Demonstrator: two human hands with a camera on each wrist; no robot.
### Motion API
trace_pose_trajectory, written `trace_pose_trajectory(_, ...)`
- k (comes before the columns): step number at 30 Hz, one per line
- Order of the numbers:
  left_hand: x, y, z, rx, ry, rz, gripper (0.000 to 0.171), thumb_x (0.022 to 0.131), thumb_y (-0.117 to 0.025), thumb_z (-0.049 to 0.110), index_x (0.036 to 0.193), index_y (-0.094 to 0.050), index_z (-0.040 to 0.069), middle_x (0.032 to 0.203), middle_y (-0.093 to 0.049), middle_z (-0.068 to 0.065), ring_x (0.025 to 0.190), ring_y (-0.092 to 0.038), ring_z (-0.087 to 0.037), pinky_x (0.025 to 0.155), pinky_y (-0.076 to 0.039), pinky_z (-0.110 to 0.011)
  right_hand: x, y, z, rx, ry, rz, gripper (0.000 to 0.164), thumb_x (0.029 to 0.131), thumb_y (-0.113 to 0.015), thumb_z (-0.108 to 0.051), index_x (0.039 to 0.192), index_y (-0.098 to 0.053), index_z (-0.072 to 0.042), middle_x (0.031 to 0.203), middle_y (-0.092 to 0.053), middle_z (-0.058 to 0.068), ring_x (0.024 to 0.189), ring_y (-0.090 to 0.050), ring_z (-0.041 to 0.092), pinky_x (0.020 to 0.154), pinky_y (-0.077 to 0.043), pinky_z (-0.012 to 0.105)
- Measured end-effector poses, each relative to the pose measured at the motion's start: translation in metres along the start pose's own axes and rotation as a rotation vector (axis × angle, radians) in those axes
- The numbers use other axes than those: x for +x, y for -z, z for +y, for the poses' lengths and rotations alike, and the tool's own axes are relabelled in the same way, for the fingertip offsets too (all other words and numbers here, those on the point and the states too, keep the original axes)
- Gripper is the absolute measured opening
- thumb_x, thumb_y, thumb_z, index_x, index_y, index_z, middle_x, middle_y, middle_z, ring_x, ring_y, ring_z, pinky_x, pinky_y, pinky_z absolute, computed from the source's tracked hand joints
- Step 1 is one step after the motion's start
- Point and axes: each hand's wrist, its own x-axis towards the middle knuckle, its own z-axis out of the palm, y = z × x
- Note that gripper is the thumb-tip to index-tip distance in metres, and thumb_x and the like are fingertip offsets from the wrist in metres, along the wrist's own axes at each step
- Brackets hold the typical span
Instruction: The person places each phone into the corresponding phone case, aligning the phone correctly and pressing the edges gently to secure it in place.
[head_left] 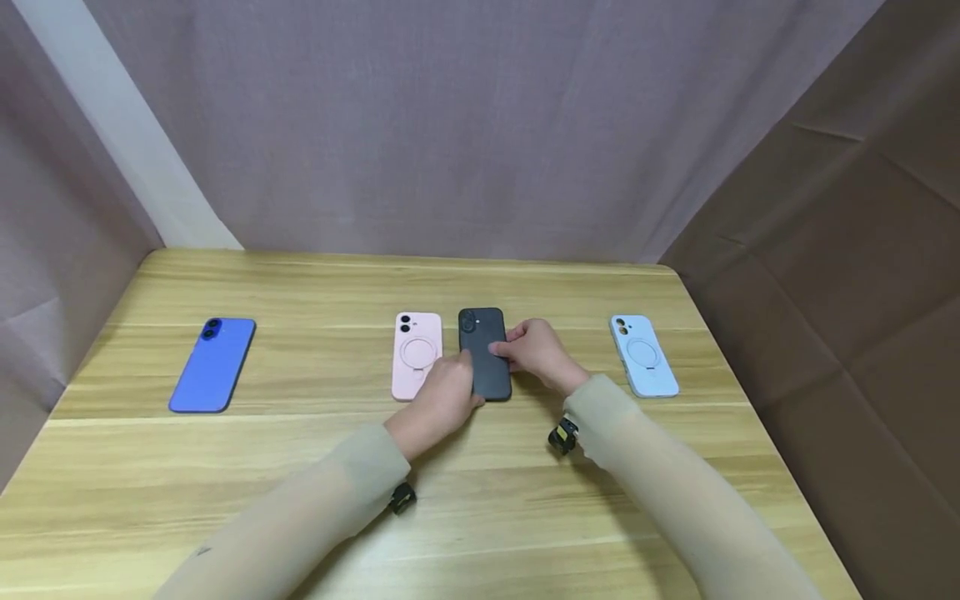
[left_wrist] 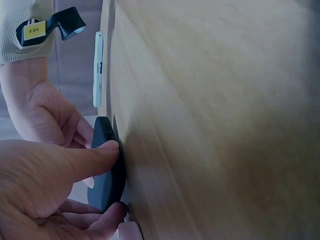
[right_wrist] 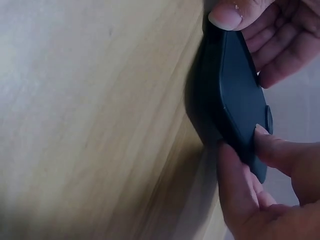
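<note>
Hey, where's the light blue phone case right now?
In the head view, the light blue phone case lies on the right side of the wooden table, to the right of the right hand and just beyond that arm's sleeve.

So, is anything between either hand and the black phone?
Nothing visible: the left hand and right hand both grip the black phone. The pink case lies beside it, not in between.
</note>
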Motion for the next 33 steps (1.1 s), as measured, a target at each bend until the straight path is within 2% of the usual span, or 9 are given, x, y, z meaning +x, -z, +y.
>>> trace_pose_trajectory(5,0.001,0.000,0.004,0.111,-0.019,-0.026,0.063,0.081,-0.080,0.025,0.120,-0.051,-0.015,0.106,-0.064,-0.024,0.095,-0.062,-0.033,0.086,-0.047,-0.040,0.000,0.000,0.000,-0.160,0.015,0.029,0.029,0.084,-0.077,-0.016,0.095,-0.058,0.002,0.091,-0.061,0.013,0.071,-0.066,0.019,0.062,-0.056,0.029)
trace_pose_trajectory(9,0.003,0.002,0.005,0.166,-0.042,-0.050,0.056,0.082,-0.079,0.028,0.113,-0.056,-0.013,0.099,-0.065,-0.022,0.093,-0.062,-0.030,0.086,-0.044,-0.039,0.002,-0.001,0.001,-0.228,0.015,0.026,0.029,0.083,-0.078,-0.018,0.093,-0.059,0.001,0.089,-0.061,0.011,0.068,-0.063,0.017,0.057,-0.052,0.024)
trace_pose_trajectory(14,0.005,0.005,0.004,0.180,-0.046,-0.080,0.049,0.081,-0.079,0.030,0.105,-0.062,-0.010,0.093,-0.067,-0.019,0.088,-0.063,-0.029,0.084,-0.045,-0.039,0.004,-0.001,-0.002,-0.275,0.004,0.017,0.028,0.082,-0.079,-0.018,0.090,-0.059,0.000,0.084,-0.061,0.008,0.067,-0.060,0.015,0.056,-0.048,0.024)
trace_pose_trajectory(19,0.007,0.006,0.002,0.184,-0.045,-0.087,0.045,0.079,-0.081,0.032,0.099,-0.066,-0.006,0.090,-0.068,-0.017,0.085,-0.063,-0.029,0.084,-0.047,-0.039,0.004,0.000,-0.006,-0.390,0.033,0.018,0.030,0.080,-0.081,-0.021,0.085,-0.059,-0.002,0.073,-0.059,0.006,0.064,-0.057,0.016,0.057,-0.045,0.027)
trace_pose_trajectory(22,0.007,0.006,0.003,0.185,-0.048,-0.084,0.047,0.078,-0.081,0.033,0.099,-0.066,-0.007,0.091,-0.068,-0.018,0.086,-0.063,-0.029,0.083,-0.047,-0.039,0.005,0.003,-0.007,-0.451,0.054,0.001,0.032,0.079,-0.082,-0.023,0.085,-0.058,-0.002,0.072,-0.059,0.006,0.065,-0.057,0.017,0.059,-0.045,0.028)
trace_pose_trajectory(29,0.006,0.004,0.004,0.211,-0.054,-0.076,0.050,0.078,-0.080,0.035,0.102,-0.067,-0.007,0.095,-0.069,-0.018,0.087,-0.063,-0.030,0.084,-0.046,-0.039,0.010,0.006,-0.005,-0.504,0.072,-0.061,0.037,0.081,-0.080,-0.029,0.085,-0.055,-0.003,0.069,-0.058,0.006,0.065,-0.054,0.018,0.060,-0.043,0.029)
trace_pose_trajectory(33,0.007,0.002,0.001,0.220,-0.044,-0.072,0.049,0.078,-0.080,0.036,0.102,-0.067,-0.006,0.094,-0.069,-0.017,0.087,-0.064,-0.029,0.084,-0.046,-0.039,0.012,0.004,-0.005,-0.503,0.081,-0.066,0.038,0.081,-0.080,-0.030,0.085,-0.055,-0.002,0.068,-0.055,0.004,0.065,-0.051,0.018,0.058,-0.041,0.029)
